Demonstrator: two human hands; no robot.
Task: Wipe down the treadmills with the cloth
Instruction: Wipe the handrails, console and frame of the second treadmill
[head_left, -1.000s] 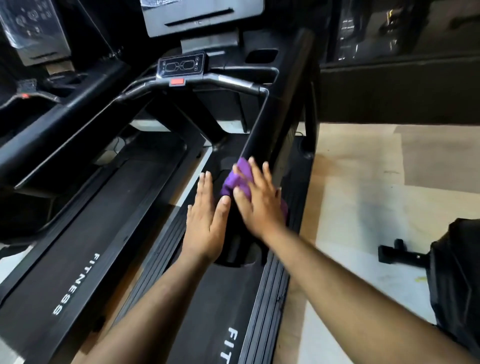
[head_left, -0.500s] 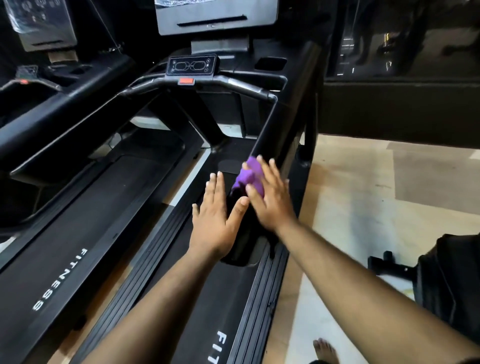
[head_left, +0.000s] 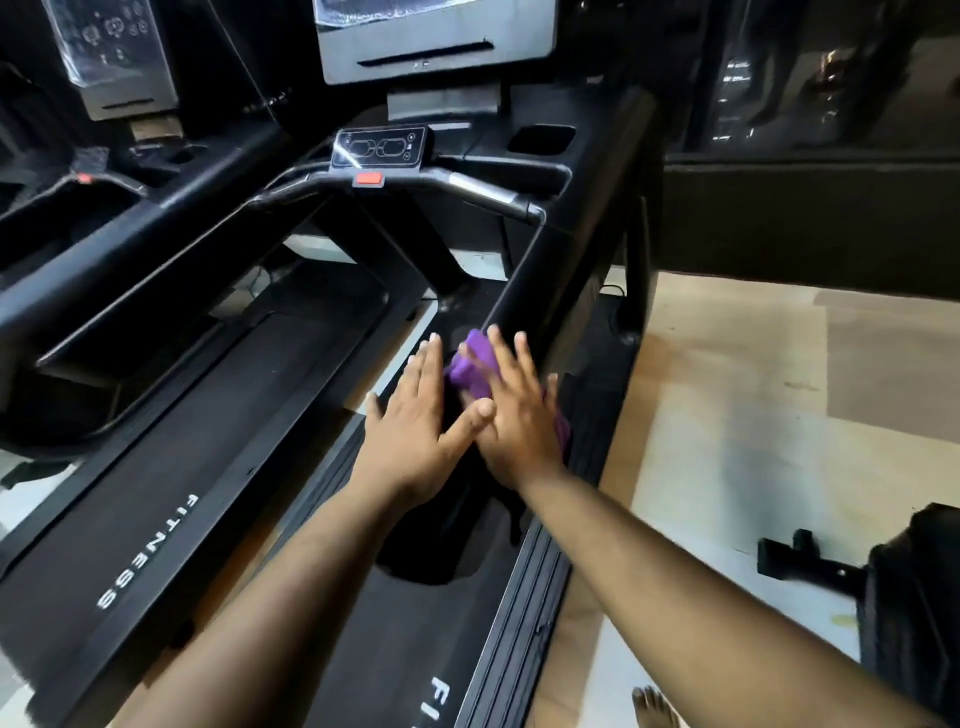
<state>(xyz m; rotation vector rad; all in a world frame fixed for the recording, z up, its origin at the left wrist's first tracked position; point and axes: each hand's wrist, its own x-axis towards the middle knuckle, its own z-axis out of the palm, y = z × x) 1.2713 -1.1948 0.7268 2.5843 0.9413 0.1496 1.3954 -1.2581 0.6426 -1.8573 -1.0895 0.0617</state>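
Both hands have slid further up the treadmill's side rail (head_left: 540, 291): right hand (head_left: 511, 415) flat on purple cloth (head_left: 470, 364), left hand (head_left: 415, 421) open alongside (seemingly bracing) — wiping advances.

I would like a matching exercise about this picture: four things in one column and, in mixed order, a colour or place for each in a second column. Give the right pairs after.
Column 1
1. cloth
2. stop button
3. left hand
4. bare foot

Column 2
A. red, under the small control panel
B. on the pale floor, at the bottom edge
C. purple, under the right hand
D. flat, fingers straight, beside the cloth

Pairs: 1-C, 2-A, 3-D, 4-B
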